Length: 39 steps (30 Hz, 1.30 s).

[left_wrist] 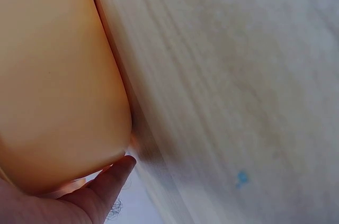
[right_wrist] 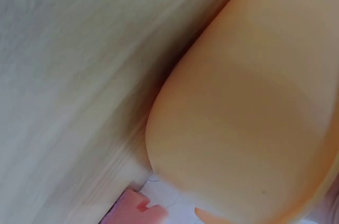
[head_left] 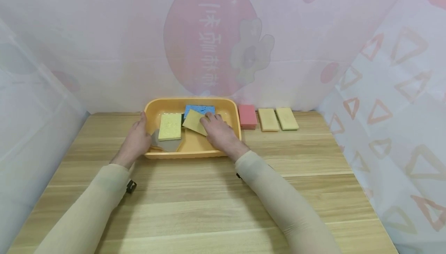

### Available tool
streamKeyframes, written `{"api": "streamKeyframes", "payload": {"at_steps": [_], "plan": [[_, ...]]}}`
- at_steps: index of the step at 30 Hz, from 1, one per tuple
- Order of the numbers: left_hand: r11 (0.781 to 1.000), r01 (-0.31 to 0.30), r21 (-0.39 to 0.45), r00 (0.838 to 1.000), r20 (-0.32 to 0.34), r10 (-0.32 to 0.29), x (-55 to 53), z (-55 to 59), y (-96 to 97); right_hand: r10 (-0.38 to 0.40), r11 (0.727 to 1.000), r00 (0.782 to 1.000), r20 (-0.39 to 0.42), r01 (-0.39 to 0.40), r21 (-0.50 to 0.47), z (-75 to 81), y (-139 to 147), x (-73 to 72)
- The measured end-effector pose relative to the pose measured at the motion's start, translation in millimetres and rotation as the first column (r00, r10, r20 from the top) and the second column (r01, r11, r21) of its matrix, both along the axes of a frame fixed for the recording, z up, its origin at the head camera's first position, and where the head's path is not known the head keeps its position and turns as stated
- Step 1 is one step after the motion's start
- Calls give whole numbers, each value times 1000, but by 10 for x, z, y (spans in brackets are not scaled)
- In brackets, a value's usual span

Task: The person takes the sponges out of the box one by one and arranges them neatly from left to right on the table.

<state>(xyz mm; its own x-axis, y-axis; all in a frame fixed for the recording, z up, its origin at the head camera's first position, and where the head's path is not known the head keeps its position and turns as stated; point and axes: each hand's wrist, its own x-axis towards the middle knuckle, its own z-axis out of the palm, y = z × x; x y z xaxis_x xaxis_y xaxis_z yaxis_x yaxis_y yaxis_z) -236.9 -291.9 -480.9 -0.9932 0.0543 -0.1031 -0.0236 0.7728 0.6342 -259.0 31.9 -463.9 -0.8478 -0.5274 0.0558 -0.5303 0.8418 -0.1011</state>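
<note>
A shallow orange-yellow plastic tray stands near the back of the table. My left hand grips its left side; in the left wrist view, a fingertip touches the tray's lower corner. Inside the tray, my right hand pinches a tan-yellow sponge, which lies tilted and overlaps a blue sponge behind it. The fingers hide the sponge's right end. A light yellow sponge rests on a flat grey piece in the tray's left half. In the right wrist view, the tray wall hides the right fingers.
Right of the tray, a pink sponge, a pale tan sponge and a pale yellow sponge lie in a row. The wooden table meets a printed curtain along its back edge.
</note>
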Motion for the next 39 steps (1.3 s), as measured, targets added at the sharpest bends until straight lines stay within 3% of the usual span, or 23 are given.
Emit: {"api": "streamKeyframes", "payload": {"at_steps": [8,17,27,39], "plan": [[1000,6,0,1000,0,-6,-3,-6,-6,-26,999,999,45,27,-41,64,56,22],[1000,4,-5,1000,10,-4,-6,3,-4,-1,995,1000,9,2,-97,140,176,65],[1000,8,-11,1000,12,-7,-14,8,-4,-56,988,998,20,59,-141,273,364,100],[1000,8,-10,1000,20,-8,-1,4,-13,-87,975,996,-34,78,-207,393,661,84]]}}
